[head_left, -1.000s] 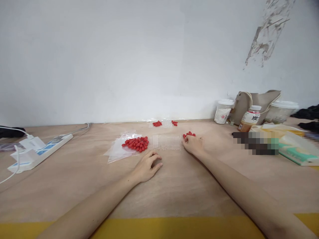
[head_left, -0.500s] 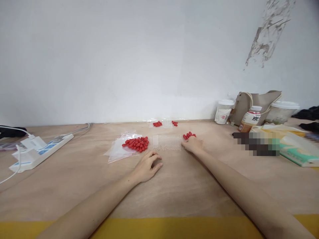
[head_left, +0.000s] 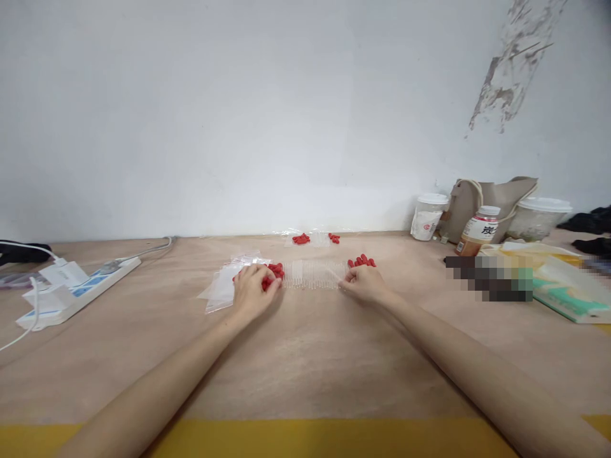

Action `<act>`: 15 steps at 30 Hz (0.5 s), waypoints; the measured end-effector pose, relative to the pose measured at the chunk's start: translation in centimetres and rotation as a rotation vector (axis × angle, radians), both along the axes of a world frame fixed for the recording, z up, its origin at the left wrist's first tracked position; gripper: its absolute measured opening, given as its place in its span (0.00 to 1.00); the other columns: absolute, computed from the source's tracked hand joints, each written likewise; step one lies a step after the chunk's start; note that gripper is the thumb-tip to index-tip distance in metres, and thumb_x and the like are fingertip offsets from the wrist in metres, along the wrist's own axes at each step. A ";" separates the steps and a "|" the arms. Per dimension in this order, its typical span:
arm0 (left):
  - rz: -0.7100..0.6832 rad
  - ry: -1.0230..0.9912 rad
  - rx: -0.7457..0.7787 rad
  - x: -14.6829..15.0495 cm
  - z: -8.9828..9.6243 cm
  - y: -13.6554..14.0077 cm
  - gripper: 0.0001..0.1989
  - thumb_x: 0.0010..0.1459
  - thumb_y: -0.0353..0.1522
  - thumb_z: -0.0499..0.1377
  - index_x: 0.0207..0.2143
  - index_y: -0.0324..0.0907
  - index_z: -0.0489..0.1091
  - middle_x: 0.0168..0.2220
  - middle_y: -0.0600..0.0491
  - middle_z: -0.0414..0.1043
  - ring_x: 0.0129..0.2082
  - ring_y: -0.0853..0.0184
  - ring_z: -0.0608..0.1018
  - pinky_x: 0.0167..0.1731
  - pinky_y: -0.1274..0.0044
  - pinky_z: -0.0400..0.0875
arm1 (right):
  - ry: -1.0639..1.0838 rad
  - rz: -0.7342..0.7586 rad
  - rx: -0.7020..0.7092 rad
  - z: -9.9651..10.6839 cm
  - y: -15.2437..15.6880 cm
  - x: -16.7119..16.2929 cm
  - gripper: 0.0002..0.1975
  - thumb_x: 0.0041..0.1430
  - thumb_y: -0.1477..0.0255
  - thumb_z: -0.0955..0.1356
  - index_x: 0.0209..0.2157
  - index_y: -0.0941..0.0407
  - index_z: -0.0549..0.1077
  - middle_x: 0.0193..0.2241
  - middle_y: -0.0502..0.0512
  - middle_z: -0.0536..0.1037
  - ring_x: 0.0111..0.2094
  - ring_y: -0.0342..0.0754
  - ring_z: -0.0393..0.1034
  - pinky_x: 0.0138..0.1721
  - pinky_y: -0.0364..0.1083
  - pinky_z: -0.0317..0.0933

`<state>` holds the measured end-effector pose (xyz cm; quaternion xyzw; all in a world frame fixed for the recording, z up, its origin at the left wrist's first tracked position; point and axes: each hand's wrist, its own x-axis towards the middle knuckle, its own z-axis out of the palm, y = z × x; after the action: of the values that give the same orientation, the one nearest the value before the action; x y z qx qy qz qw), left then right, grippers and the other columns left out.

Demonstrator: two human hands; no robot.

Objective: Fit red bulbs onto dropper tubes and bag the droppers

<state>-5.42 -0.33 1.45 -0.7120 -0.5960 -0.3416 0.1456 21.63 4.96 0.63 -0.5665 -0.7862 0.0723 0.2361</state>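
a thin clear tube (head_left: 333, 273) is pinched by the right hand (head_left: 365, 284) above lined-up clear tubes (head_left: 308, 275) between the hands. red bulbs (head_left: 275, 270) are partly covered by the curled left hand (head_left: 252, 290), its grip unclear. much seems left; what is done cannot be told.

Before me, the wood table (head_left: 305, 356) looks matt, the tubes (head_left: 308, 273) glossy, the bulbs (head_left: 277, 270) smooth. The bags (head_left: 220, 292) are shiny plastic.

Bottle (head_left: 470, 247) near back edge of table (head_left: 305, 362), toward right corner: large dark character 炭 (head_left: 487, 230) on white label (head_left: 477, 228); smaller print unreadable. Cup (head_left: 431, 210) left of bottle, by same edge: small red logo (head_left: 426, 226), lettering too small.
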 end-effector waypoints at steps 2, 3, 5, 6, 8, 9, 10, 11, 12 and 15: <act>0.071 0.054 -0.095 -1.7 1.4 1.7 0.12 0.53 0.39 0.53 0.22 0.41 0.65 0.31 0.50 0.66 0.36 0.60 0.67 0.38 0.69 0.60 | -0.039 0.212 0.010 0.1 -1.2 0.1 0.08 0.49 0.67 0.64 0.24 0.55 0.74 0.23 0.51 0.74 0.26 0.43 0.66 0.28 0.41 0.53; 0.056 0.103 -0.169 -2.4 2.1 2.7 0.12 0.53 0.39 0.52 0.23 0.41 0.66 0.32 0.50 0.66 0.37 0.60 0.68 0.38 0.69 0.60 | -0.060 0.303 0.018 0.1 -1.7 0.2 0.08 0.49 0.68 0.64 0.25 0.55 0.74 0.23 0.50 0.74 0.25 0.42 0.65 0.27 0.41 0.52; -0.008 0.154 -0.235 -3.5 3.2 4.6 0.09 0.53 0.36 0.52 0.27 0.42 0.68 0.33 0.50 0.67 0.38 0.60 0.68 0.40 0.71 0.61 | -0.090 0.422 0.045 0.0 -2.7 0.3 0.07 0.50 0.68 0.65 0.25 0.56 0.73 0.23 0.50 0.74 0.25 0.42 0.64 0.26 0.40 0.51; -0.045 0.177 -0.260 -3.7 3.6 5.5 0.07 0.53 0.34 0.52 0.30 0.42 0.68 0.35 0.50 0.67 0.40 0.61 0.68 0.41 0.72 0.60 | -0.094 0.447 0.063 -0.1 -3.0 0.3 0.07 0.50 0.69 0.65 0.25 0.56 0.73 0.23 0.50 0.74 0.26 0.42 0.64 0.27 0.40 0.51; -0.128 0.226 -0.325 -3.8 4.2 7.3 0.08 0.51 0.31 0.53 0.33 0.44 0.70 0.38 0.52 0.68 0.41 0.62 0.68 0.42 0.74 0.60 | -0.082 0.466 0.088 -0.2 -3.5 0.3 0.07 0.51 0.69 0.65 0.26 0.57 0.72 0.22 0.50 0.73 0.26 0.42 0.63 0.27 0.40 0.52; -0.165 0.247 -0.364 -3.7 4.3 8.1 0.08 0.50 0.29 0.53 0.33 0.44 0.70 0.38 0.52 0.68 0.41 0.63 0.69 0.42 0.74 0.60 | -0.070 0.473 0.095 -0.3 -3.6 0.3 0.06 0.52 0.70 0.65 0.26 0.57 0.72 0.22 0.50 0.72 0.26 0.42 0.63 0.28 0.40 0.52; -0.195 0.265 -0.402 -3.5 4.4 8.9 0.08 0.49 0.29 0.54 0.32 0.44 0.70 0.37 0.52 0.69 0.40 0.63 0.70 0.41 0.75 0.61 | -0.056 0.480 0.102 -0.3 -3.6 0.3 0.06 0.52 0.70 0.65 0.26 0.57 0.71 0.23 0.50 0.72 0.26 0.42 0.63 0.28 0.40 0.52; -0.218 0.279 -0.439 -3.3 4.4 9.6 0.08 0.47 0.28 0.55 0.30 0.44 0.71 0.36 0.53 0.70 0.38 0.63 0.70 0.39 0.75 0.62 | -0.039 0.483 0.105 -0.4 -3.6 0.3 0.05 0.52 0.70 0.65 0.27 0.57 0.71 0.23 0.50 0.72 0.27 0.42 0.63 0.29 0.40 0.53; -0.235 0.288 -0.473 -3.1 4.3 10.2 0.07 0.45 0.27 0.56 0.29 0.44 0.71 0.35 0.53 0.70 0.36 0.63 0.71 0.38 0.76 0.62 | -0.022 0.485 0.106 -0.4 -3.6 0.3 0.05 0.51 0.70 0.65 0.29 0.57 0.71 0.25 0.51 0.71 0.28 0.42 0.63 0.30 0.41 0.53; -0.257 0.287 -0.551 -2.9 4.1 11.8 0.07 0.42 0.26 0.57 0.26 0.43 0.71 0.31 0.53 0.72 0.31 0.64 0.71 0.33 0.76 0.63 | 0.030 0.474 0.107 -0.7 -3.4 0.2 0.08 0.49 0.68 0.67 0.32 0.57 0.71 0.29 0.53 0.71 0.31 0.44 0.63 0.33 0.42 0.55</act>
<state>-8.29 11.43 5.59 -0.8347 -0.5447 -0.0793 -0.0139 21.79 1.52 -0.08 -0.3515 -0.8963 0.0925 0.2540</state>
